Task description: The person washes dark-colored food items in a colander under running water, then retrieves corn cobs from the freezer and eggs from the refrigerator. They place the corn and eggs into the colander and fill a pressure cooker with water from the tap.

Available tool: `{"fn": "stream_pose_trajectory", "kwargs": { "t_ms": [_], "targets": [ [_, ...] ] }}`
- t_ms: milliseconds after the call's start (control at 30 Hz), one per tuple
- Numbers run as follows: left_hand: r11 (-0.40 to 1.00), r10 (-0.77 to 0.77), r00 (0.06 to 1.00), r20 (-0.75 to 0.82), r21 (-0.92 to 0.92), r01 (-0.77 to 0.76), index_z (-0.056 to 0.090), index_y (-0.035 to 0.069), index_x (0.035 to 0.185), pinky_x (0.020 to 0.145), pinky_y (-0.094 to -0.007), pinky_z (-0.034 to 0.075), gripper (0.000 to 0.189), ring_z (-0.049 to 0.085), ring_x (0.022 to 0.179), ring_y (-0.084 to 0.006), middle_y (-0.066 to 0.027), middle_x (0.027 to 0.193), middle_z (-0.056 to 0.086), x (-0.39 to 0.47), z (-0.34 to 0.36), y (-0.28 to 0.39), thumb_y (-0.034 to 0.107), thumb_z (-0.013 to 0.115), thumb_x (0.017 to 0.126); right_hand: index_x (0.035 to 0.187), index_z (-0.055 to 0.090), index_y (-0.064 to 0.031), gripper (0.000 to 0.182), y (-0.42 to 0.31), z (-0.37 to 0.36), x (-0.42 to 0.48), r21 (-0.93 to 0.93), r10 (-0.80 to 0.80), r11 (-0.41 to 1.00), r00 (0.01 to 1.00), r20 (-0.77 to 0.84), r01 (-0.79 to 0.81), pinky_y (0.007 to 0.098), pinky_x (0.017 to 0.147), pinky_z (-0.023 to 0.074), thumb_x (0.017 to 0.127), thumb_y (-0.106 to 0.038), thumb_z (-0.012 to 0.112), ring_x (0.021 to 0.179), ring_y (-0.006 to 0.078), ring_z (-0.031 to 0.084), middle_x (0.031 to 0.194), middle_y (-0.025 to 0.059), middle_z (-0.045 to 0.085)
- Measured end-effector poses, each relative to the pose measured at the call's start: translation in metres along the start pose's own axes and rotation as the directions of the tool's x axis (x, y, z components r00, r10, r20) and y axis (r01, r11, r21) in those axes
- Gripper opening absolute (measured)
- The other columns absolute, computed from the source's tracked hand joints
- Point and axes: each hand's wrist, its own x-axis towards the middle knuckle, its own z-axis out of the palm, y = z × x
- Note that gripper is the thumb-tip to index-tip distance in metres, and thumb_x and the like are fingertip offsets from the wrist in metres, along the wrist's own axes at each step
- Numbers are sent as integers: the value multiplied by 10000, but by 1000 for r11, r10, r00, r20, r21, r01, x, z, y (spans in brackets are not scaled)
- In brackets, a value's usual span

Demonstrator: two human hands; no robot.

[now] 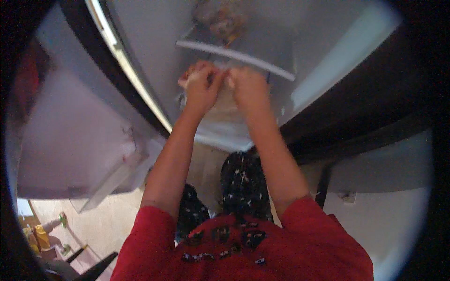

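Note:
Both hands are together in front of me, inside an open refrigerator. My left hand (203,84) and my right hand (248,82) have bent fingers that nearly meet. They pinch a pale, thin piece of plastic, likely a bag (222,65); blur hides its exact shape. Something orange-red shows beside the left fingers, too blurred to name. Just beyond the hands runs the white front trim of a glass shelf (235,58). On that shelf rests a clear bag of orange-brown food (223,21). Below my hands is a translucent drawer (225,135), partly hidden by my forearms.
The opened refrigerator door (70,140) stands at left, with a clear door bin (109,186) low on it. At right is the dark edge of the refrigerator (351,91). A person in yellow (41,237) is on the light floor (105,217) at lower left.

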Motion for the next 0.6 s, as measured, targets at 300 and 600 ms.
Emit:
{"fn": "stream_pose_trajectory", "kwargs": {
  "t_ms": [300, 600],
  "targets": [
    [951, 124, 979, 159, 261, -163, 648, 133, 837, 834, -444, 306, 141, 543, 925, -254, -54, 908, 608, 18, -34, 24, 257, 619, 775, 800, 556, -31, 119, -1, 15, 9, 5, -53, 999, 995, -86, 54, 437, 655, 503, 757, -123, 618, 766, 343, 603, 819, 167, 602],
    [955, 9, 760, 650, 220, -199, 667, 119, 898, 715, -424, 489, 239, 619, 805, -331, -126, 874, 656, 43, -43, 27, 292, 672, 733, 854, 579, -52, 177, 8, 41, -22, 147, -18, 988, 979, -204, 49, 428, 635, 503, 718, -125, 665, 723, 316, 604, 787, 125, 590]
  ]
}}
